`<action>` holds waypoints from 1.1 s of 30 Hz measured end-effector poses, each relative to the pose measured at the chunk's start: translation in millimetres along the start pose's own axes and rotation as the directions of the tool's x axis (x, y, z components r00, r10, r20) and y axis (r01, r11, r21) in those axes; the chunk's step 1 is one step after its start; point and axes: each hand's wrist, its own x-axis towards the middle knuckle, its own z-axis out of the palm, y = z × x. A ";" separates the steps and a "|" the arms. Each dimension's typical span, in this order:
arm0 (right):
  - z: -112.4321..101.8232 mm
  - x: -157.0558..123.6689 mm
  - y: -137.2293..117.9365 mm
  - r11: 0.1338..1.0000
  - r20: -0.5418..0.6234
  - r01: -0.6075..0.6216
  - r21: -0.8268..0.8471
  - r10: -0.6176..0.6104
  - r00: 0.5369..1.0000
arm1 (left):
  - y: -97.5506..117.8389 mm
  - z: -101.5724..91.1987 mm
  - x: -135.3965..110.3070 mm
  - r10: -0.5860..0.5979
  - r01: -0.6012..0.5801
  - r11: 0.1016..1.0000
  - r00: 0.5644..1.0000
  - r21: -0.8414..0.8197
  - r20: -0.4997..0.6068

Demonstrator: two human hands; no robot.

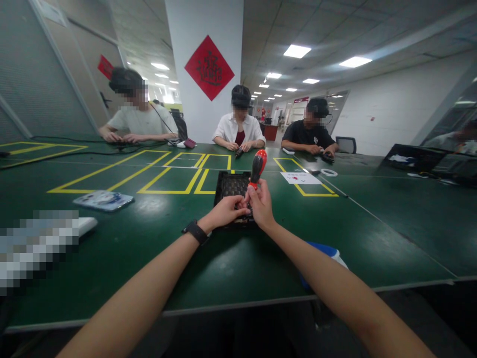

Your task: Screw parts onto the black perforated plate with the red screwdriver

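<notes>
A screwdriver [258, 166] with a red and black handle stands nearly upright, handle at the top. My right hand [262, 205] is closed around its lower part. My left hand [228, 211], below a black wristwatch [196, 231], meets the right one at the fingertips. Its fingers are pinched together near the screwdriver's lower end; whatever they grip is hidden. Under both hands lies a black tray-like case [222, 185] with a textured inside. The screwdriver's tip is out of sight behind my fingers.
On the green table [179, 268], a patterned phone-like slab [104, 200] lies left, a blue and white object [323, 247] beside my right forearm. A printed sheet [301, 178] lies farther right. Three people sit opposite, their hands on small dark objects. Yellow tape marks rectangles.
</notes>
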 end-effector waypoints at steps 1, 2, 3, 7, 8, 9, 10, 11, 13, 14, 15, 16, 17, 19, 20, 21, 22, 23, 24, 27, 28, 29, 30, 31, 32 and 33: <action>-0.3 0.4 0.8 1.000 -0.004 0.000 0.003 0.000 1.000 | 0.6 -0.6 -0.3 0.016 -0.016 1.000 1.000 0.004 0.000; -0.6 0.9 1.7 1.000 -0.009 0.002 0.005 -0.002 1.000 | 1.1 -1.1 -0.7 0.032 -0.032 0.999 1.000 0.010 0.000; -1.0 1.4 2.7 1.000 -0.011 0.001 0.006 -0.001 1.000 | 1.3 -1.6 -0.9 0.046 -0.046 0.999 0.999 0.018 0.002; -2.8 3.1 6.8 0.998 0.020 -0.055 0.024 0.054 0.998 | -1.4 -2.3 -0.7 0.085 -0.086 0.996 0.995 0.018 0.048; -3.1 3.2 7.5 0.997 0.034 -0.072 0.026 0.071 0.997 | -2.6 -2.1 -0.4 0.091 -0.092 0.996 0.994 0.011 0.064; -3.4 3.2 7.9 0.996 0.045 -0.081 0.024 0.080 0.996 | -3.7 -1.7 -0.2 0.097 -0.097 0.995 0.993 0.006 0.074; -3.7 3.1 8.1 0.996 0.052 -0.082 0.015 0.081 0.995 | -4.7 -1.3 0.1 0.100 -0.100 0.995 0.992 0.004 0.081; -3.8 2.9 8.0 0.997 0.058 -0.078 0.002 0.078 0.995 | -5.4 -0.8 0.3 0.099 -0.100 0.995 0.992 0.005 0.081; -3.8 2.4 7.1 0.998 0.058 -0.059 -0.023 0.060 0.996 | -5.8 0.1 0.5 0.091 -0.092 0.996 0.993 0.012 0.075; -3.5 2.1 6.6 0.998 0.054 -0.048 -0.029 0.049 0.997 | -5.6 0.6 0.6 0.085 -0.086 0.996 0.994 0.014 0.070; -3.1 1.8 6.0 0.999 0.047 -0.038 -0.027 0.039 0.998 | -5.4 1.0 0.6 0.080 -0.081 0.997 0.995 0.014 0.066; -2.5 1.5 5.6 0.999 0.042 -0.029 -0.016 0.029 0.999 | -5.3 1.4 0.6 0.074 -0.075 0.997 0.996 0.016 0.058; -1.8 1.2 5.5 1.000 0.037 -0.022 0.002 0.022 0.999 | -5.3 1.8 0.5 0.069 -0.070 0.997 0.996 0.020 0.048; -0.5 0.6 5.8 0.999 0.038 -0.021 0.043 0.019 0.999 | -6.0 2.3 0.2 0.061 -0.062 0.997 0.998 0.037 0.024; 0.1 0.4 6.2 0.998 0.039 -0.024 0.057 0.022 0.999 | -6.6 2.5 0.0 0.059 -0.059 0.997 0.998 0.048 0.016; 0.4 0.2 6.7 0.997 0.039 -0.027 0.066 0.024 0.999 | -7.2 2.6 -0.1 0.058 -0.059 0.997 0.998 0.057 0.010; 0.5 0.2 7.1 0.997 0.040 -0.028 0.067 0.025 0.999 | -7.7 2.5 -0.3 0.059 -0.060 0.996 0.998 0.062 0.010; 0.3 0.3 7.3 0.997 0.040 -0.028 0.065 0.025 0.999 | -7.9 2.4 -0.4 0.061 -0.062 0.996 0.998 0.063 0.013; -0.2 0.4 7.4 0.998 0.040 -0.026 0.061 0.024 0.999 | -7.8 2.1 -0.5 0.063 -0.064 0.996 0.998 0.059 0.016; -2.6 1.5 6.8 0.999 0.036 -0.023 0.031 0.022 0.999 | -6.3 1.2 -0.5 0.067 -0.069 0.997 0.996 0.031 0.051; -3.4 1.9 6.5 1.000 0.033 -0.025 0.018 0.024 0.999 | -5.7 1.0 -0.5 0.069 -0.070 0.997 0.996 0.018 0.063; -4.0 2.2 6.1 1.000 0.031 -0.026 0.004 0.026 0.999 | -5.2 0.9 -0.5 0.071 -0.072 0.997 0.995 0.003 0.073; -4.3 2.4 5.7 1.000 0.030 -0.027 -0.009 0.027 0.999 | -4.9 1.0 -0.6 0.074 -0.073 0.997 0.994 -0.015 0.079; -4.4 2.6 5.3 0.999 0.029 -0.024 -0.021 0.025 0.999 | -4.7 1.1 -0.7 0.075 -0.072 0.997 0.994 -0.033 0.079; -4.3 2.5 4.9 0.999 0.026 -0.019 -0.031 0.019 0.999 | -4.5 1.3 -0.8 0.073 -0.069 0.996 0.994 -0.049 0.077; -3.9 2.4 4.5 0.999 0.022 -0.010 -0.042 0.011 1.000 | -4.4 1.6 -0.9 0.068 -0.064 0.996 0.995 -0.061 0.075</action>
